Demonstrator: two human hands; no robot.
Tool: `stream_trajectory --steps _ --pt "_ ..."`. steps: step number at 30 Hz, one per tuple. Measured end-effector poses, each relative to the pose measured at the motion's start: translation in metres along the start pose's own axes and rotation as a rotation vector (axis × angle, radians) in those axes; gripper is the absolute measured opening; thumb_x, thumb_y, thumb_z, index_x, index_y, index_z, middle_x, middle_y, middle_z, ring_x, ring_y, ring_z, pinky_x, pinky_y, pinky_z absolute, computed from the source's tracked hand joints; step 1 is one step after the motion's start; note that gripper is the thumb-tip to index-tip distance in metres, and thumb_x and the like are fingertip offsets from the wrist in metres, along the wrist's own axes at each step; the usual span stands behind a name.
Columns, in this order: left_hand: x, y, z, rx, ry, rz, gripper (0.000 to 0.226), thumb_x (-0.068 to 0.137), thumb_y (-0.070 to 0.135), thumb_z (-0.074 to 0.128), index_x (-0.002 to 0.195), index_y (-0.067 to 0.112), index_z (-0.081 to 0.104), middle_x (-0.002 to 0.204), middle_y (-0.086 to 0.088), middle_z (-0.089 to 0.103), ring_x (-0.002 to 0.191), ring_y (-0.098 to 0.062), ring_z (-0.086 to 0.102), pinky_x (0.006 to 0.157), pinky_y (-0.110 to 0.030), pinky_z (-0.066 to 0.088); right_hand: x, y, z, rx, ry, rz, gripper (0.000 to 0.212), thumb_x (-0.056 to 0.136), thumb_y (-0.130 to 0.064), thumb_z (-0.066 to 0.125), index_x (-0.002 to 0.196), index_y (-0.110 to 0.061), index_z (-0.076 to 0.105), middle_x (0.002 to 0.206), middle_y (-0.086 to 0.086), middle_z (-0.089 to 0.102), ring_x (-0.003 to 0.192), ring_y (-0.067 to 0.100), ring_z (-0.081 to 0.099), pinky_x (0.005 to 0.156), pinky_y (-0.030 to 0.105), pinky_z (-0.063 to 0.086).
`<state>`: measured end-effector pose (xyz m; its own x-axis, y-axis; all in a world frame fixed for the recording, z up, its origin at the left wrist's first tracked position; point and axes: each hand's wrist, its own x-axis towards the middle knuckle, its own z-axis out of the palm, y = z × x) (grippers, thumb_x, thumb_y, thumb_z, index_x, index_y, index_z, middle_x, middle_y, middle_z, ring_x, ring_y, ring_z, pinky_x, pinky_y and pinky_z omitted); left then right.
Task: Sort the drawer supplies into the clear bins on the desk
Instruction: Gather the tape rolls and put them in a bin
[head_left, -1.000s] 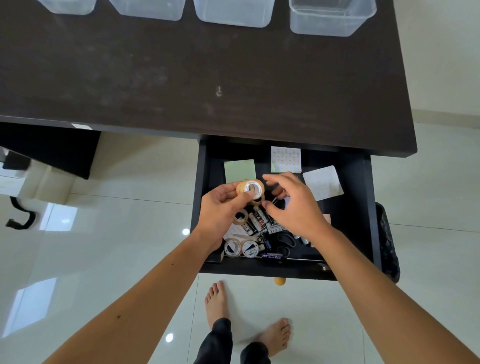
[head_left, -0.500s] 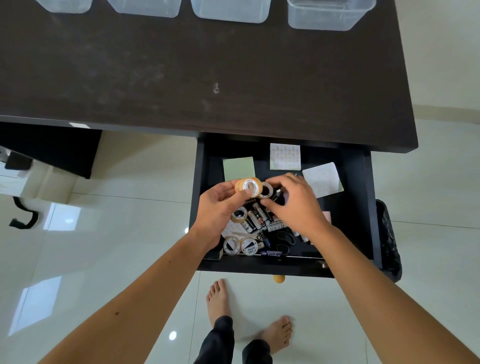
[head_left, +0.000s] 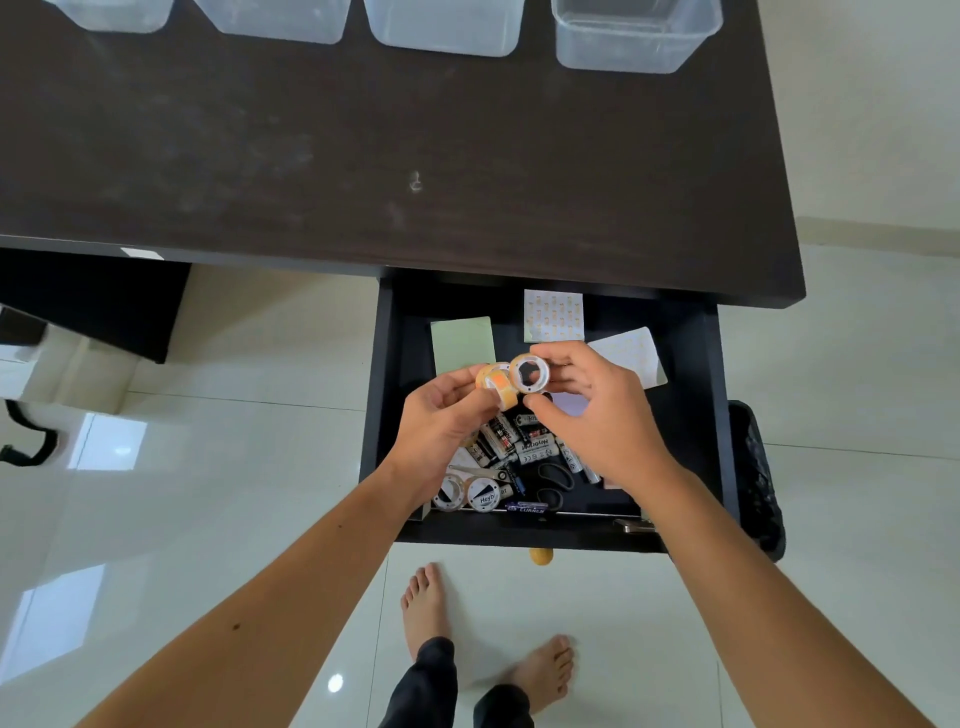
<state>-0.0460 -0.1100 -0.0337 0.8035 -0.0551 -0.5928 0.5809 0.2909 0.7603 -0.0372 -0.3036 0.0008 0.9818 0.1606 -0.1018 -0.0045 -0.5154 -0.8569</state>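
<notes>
Over the open black drawer (head_left: 711, 415), my left hand (head_left: 441, 421) grips a yellowish tape roll (head_left: 496, 387). My right hand (head_left: 592, 415) pinches a second tape roll (head_left: 529, 373) right beside the first, the two rolls touching. Below the hands lie several batteries (head_left: 519, 441), two more tape rolls (head_left: 467, 493), black scissors (head_left: 553, 480) and a pen. Sticky note pads lie at the drawer's back: a green pad (head_left: 461, 343), a patterned pad (head_left: 553, 314) and a white pad (head_left: 631, 353). Several clear bins stand along the desk's far edge, among them the rightmost bin (head_left: 634, 36).
The dark desk top (head_left: 363, 156) stretches between the drawer and the bins. A black mesh bin (head_left: 758, 478) stands on the tiled floor right of the drawer. My bare feet are below the drawer front, near its round knob (head_left: 540, 555).
My right hand has picked a second tape roll out of the drawer and raised it against the roll in my left hand. Both hands rose slightly.
</notes>
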Motion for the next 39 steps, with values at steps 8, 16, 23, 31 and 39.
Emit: stream_trajectory --steps 8,16,23,31,39 --pt "-0.006 -0.001 -0.004 0.016 -0.071 0.005 0.036 0.092 0.01 0.078 0.127 0.008 0.072 0.119 -0.012 0.079 0.118 -0.026 0.074 0.104 -0.034 0.058 0.001 0.009 0.007 -0.015 -0.023 -0.005 0.051 0.087 -0.01 0.085 0.134 -0.02 0.068 0.12 -0.009 0.076 0.108 -0.001 0.072 0.098 0.023 0.059" --pt "-0.008 0.0 -0.003 0.022 -0.067 0.0 0.045 0.084 0.022 0.082 0.126 0.008 0.072 0.118 -0.01 0.08 0.117 -0.025 0.074 0.103 -0.034 0.058 -0.003 0.01 0.008 0.014 -0.044 0.002 0.053 0.088 -0.006 0.083 0.137 -0.021 0.068 0.122 -0.01 0.076 0.109 0.0 0.073 0.098 0.021 0.058" --pt "-0.008 0.0 0.0 0.017 -0.07 -0.022 0.057 0.073 0.032 0.086 0.124 0.011 0.071 0.115 -0.007 0.081 0.116 -0.023 0.075 0.102 -0.035 0.058 -0.008 0.012 0.012 0.049 -0.039 0.023 0.057 0.089 -0.008 0.083 0.141 -0.022 0.065 0.123 -0.006 0.077 0.107 0.003 0.075 0.097 0.019 0.058" --pt "-0.007 -0.001 0.003 0.093 -0.023 -0.007 0.057 0.071 0.038 0.088 0.12 0.014 0.074 0.113 -0.008 0.081 0.112 -0.025 0.076 0.107 -0.044 0.056 -0.007 0.015 0.016 0.041 -0.044 -0.057 0.052 0.09 -0.006 0.081 0.137 -0.023 0.069 0.124 -0.005 0.076 0.111 0.006 0.074 0.099 0.026 0.06" --pt "-0.009 0.0 0.003 0.062 -0.026 0.007 0.058 0.075 0.036 0.084 0.124 0.007 0.071 0.113 -0.012 0.08 0.111 -0.026 0.077 0.097 -0.036 0.06 -0.004 0.018 0.017 0.077 -0.074 -0.074 0.047 0.092 -0.008 0.08 0.136 -0.02 0.072 0.131 -0.01 0.07 0.116 0.01 0.071 0.104 0.033 0.058"
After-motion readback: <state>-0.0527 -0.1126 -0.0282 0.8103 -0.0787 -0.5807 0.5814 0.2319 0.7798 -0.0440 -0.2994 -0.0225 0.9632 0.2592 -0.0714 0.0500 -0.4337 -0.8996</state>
